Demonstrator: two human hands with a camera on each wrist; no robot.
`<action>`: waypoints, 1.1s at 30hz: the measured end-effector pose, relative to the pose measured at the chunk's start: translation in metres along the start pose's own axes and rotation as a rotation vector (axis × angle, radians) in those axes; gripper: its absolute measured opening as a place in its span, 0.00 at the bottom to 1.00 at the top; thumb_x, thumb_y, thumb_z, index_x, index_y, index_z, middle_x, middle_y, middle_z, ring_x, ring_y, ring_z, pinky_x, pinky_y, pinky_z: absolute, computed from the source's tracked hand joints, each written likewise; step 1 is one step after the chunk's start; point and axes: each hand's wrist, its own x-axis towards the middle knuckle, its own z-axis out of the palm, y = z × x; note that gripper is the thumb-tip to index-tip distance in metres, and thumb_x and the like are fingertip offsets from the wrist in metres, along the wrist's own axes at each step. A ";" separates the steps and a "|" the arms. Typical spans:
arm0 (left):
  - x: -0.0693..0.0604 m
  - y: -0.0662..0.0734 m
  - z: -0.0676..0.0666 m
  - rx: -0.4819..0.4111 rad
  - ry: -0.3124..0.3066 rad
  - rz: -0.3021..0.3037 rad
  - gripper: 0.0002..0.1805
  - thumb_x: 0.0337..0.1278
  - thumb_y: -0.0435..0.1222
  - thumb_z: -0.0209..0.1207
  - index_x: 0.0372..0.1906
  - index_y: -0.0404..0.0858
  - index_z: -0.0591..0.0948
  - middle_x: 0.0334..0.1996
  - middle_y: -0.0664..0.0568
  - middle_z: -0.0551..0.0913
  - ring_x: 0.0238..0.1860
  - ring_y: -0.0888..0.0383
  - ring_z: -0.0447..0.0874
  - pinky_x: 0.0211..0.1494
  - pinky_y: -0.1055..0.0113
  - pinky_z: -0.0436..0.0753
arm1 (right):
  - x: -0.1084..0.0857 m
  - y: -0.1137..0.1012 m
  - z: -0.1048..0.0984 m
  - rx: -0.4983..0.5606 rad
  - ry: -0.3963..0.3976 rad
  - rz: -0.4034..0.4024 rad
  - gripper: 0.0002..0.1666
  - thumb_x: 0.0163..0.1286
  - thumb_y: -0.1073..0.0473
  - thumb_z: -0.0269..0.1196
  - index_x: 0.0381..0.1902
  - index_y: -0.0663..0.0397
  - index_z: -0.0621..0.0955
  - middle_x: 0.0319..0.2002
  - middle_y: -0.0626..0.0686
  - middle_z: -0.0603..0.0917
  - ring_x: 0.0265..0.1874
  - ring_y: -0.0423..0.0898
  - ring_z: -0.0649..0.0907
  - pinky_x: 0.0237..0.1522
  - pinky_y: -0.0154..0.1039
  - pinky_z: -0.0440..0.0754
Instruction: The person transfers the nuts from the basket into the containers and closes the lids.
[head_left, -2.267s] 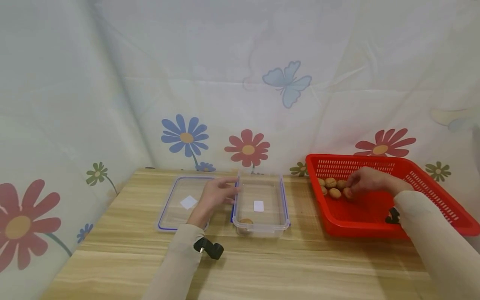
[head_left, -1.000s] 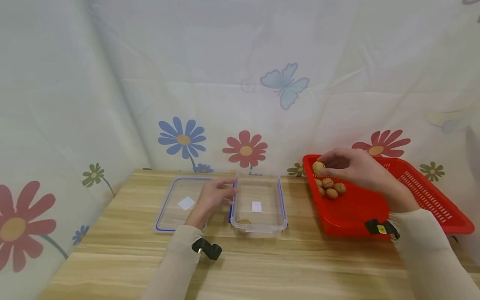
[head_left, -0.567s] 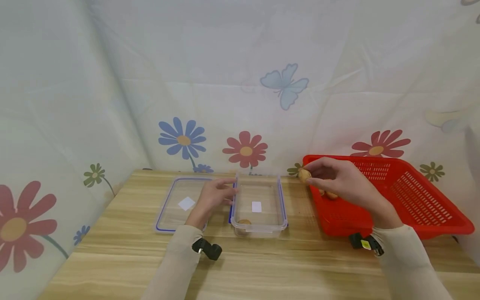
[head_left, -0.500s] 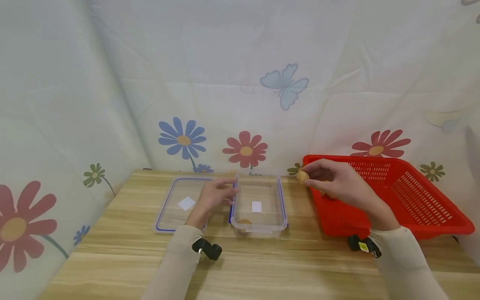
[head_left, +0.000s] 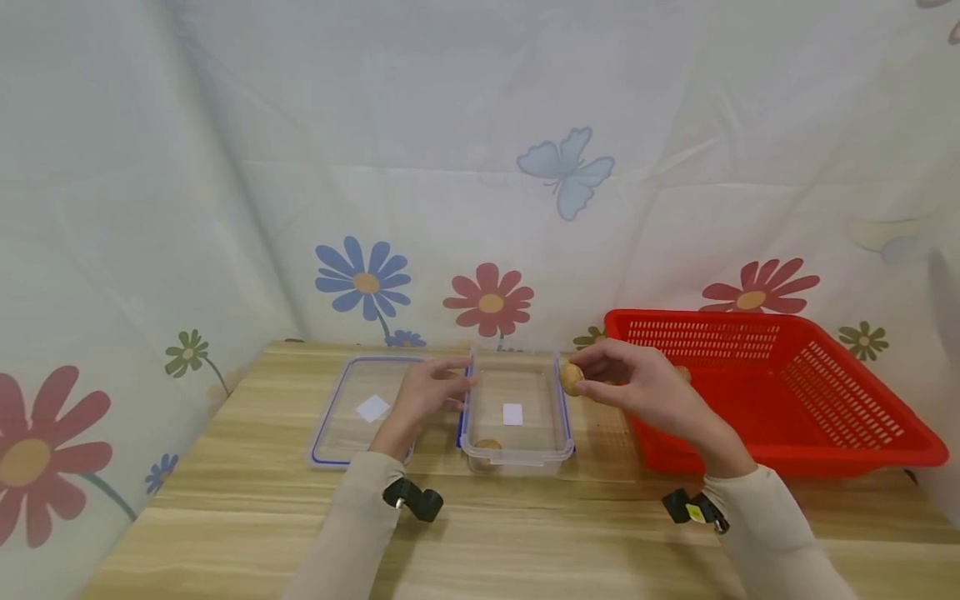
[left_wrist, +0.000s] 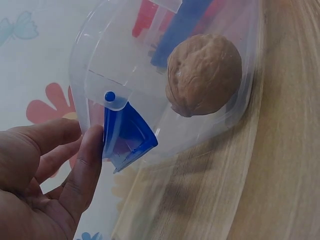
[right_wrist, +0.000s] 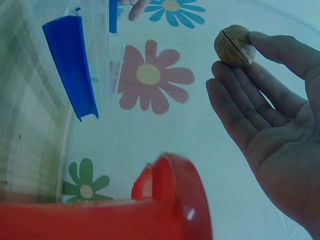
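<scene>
My right hand (head_left: 648, 390) pinches a walnut (head_left: 572, 379) between thumb and fingertips, close to the right rim of a clear plastic food container (head_left: 525, 457). In the right wrist view this walnut (right_wrist: 234, 46) sits at the fingertips, its seam showing. Another walnut (left_wrist: 205, 75) lies inside the container, at its near left corner in the head view. My left hand (head_left: 427, 393) touches the container's left side, fingers and thumb near a blue latch (left_wrist: 127, 135) that hangs down. Left of the container, the blue-edged lid (head_left: 341, 437) lies flat, partly under my left hand.
A red plastic basket (head_left: 855, 458) stands on the wooden table (head_left: 540, 533) to the right. Part of a walnut (head_left: 682, 373) shows inside it behind my right hand; others there are hidden. A flowered curtain (head_left: 420, 167) hangs behind the table.
My right hand picked a walnut out of the red basket and carried it left over the basket's rim to the container's right edge. The left hand has stayed at the container.
</scene>
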 end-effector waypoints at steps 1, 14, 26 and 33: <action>0.000 0.000 0.000 0.000 0.000 0.000 0.23 0.68 0.34 0.70 0.66 0.37 0.85 0.51 0.39 0.88 0.38 0.49 0.90 0.43 0.62 0.92 | 0.000 0.001 0.002 0.009 -0.006 -0.004 0.20 0.70 0.59 0.75 0.58 0.55 0.86 0.49 0.51 0.89 0.46 0.49 0.89 0.49 0.34 0.89; 0.001 -0.001 0.000 -0.012 -0.010 -0.002 0.23 0.68 0.33 0.70 0.66 0.38 0.85 0.49 0.41 0.89 0.38 0.50 0.89 0.43 0.61 0.92 | 0.004 0.006 0.025 0.036 -0.086 -0.009 0.20 0.69 0.58 0.76 0.57 0.52 0.86 0.48 0.47 0.89 0.46 0.47 0.87 0.52 0.39 0.90; -0.001 0.000 -0.002 -0.016 -0.005 0.005 0.23 0.68 0.33 0.70 0.66 0.37 0.84 0.51 0.40 0.88 0.37 0.50 0.89 0.42 0.62 0.92 | 0.008 0.013 0.038 0.023 -0.138 -0.034 0.18 0.70 0.59 0.75 0.56 0.55 0.86 0.46 0.48 0.89 0.45 0.46 0.87 0.54 0.44 0.90; 0.000 0.000 -0.001 -0.027 -0.015 0.009 0.23 0.68 0.33 0.70 0.66 0.37 0.84 0.51 0.40 0.88 0.38 0.50 0.89 0.42 0.62 0.92 | 0.009 0.016 0.051 0.031 -0.221 0.013 0.16 0.72 0.56 0.74 0.55 0.50 0.86 0.47 0.45 0.88 0.45 0.46 0.87 0.50 0.38 0.89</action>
